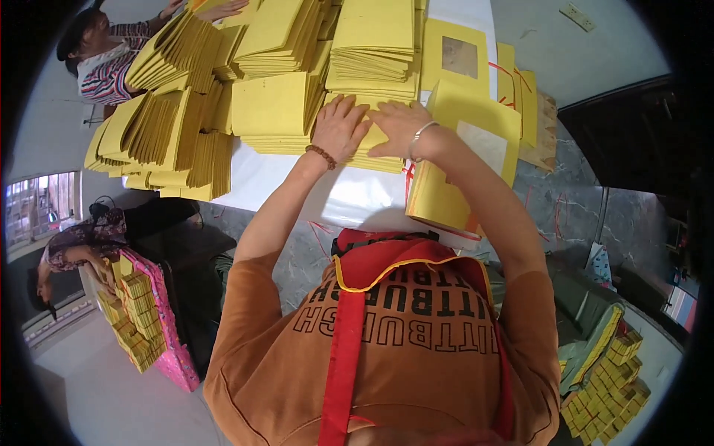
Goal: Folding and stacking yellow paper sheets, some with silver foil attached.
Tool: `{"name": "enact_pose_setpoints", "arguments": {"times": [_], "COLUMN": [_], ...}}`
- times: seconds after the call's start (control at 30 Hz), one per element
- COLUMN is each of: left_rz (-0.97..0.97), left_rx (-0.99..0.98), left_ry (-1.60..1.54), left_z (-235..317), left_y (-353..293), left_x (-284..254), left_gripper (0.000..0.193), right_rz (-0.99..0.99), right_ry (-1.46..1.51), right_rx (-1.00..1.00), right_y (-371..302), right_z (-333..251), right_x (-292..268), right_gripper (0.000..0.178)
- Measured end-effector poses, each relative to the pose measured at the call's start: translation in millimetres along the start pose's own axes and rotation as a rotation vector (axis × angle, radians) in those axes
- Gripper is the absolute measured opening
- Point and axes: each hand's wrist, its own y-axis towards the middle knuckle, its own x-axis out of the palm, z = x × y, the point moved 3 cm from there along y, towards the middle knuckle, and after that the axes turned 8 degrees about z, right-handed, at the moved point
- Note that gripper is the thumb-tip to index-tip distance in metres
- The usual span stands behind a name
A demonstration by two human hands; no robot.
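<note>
My left hand point(341, 128) lies on a low stack of folded yellow paper point(375, 161), its fingers spread and pointing away from me. Beside it, my right hand point(404, 128) rests on the same stack with fingers apart. Neither hand grips anything. Close by my right forearm stands a thick yellow paper bundle point(435, 195) with a pale window patch on its top and red string at its near side. Left of my left hand sits another stack of folded yellow paper point(271, 111); a taller one point(372, 44) rises beyond my hands.
More fanned yellow stacks point(149, 130) cover the left of the white table point(275, 175). A person point(111, 70) works at the far left. Another person point(85, 249) leans over yellow packs by a pink cloth point(171, 327). Tied yellow packs point(606, 390) are piled at lower right.
</note>
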Motion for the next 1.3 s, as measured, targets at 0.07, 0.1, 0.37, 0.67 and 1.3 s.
{"name": "enact_pose_setpoints", "arguments": {"times": [0.07,0.1,0.37,0.67,1.3], "left_rz": [0.064,0.086,0.128,0.087,-0.073], "left_rx": [0.047,0.063,0.105,0.124,0.061], "left_ry": [-0.023,-0.036,-0.005,-0.012,-0.096], "left_z": [4,7,33,44,24], "left_y": [4,5,15,17,18], "left_x": [-9,-14,-35,-33,-11], "left_gripper": [0.035,0.032,0.031,0.032,0.044], "right_rz": [0.366,0.374,0.72,0.768,0.981], "right_ry": [0.326,0.462,0.921,1.023,0.768], "right_rx": [-0.161,-0.131,0.198,0.403,0.419], "right_y": [-24,-40,-140,-183,-190], "right_z": [5,11,90,115,118], "right_x": [-27,-39,-30,36,40], "right_gripper": [0.065,0.061,0.043,0.039,0.038]}}
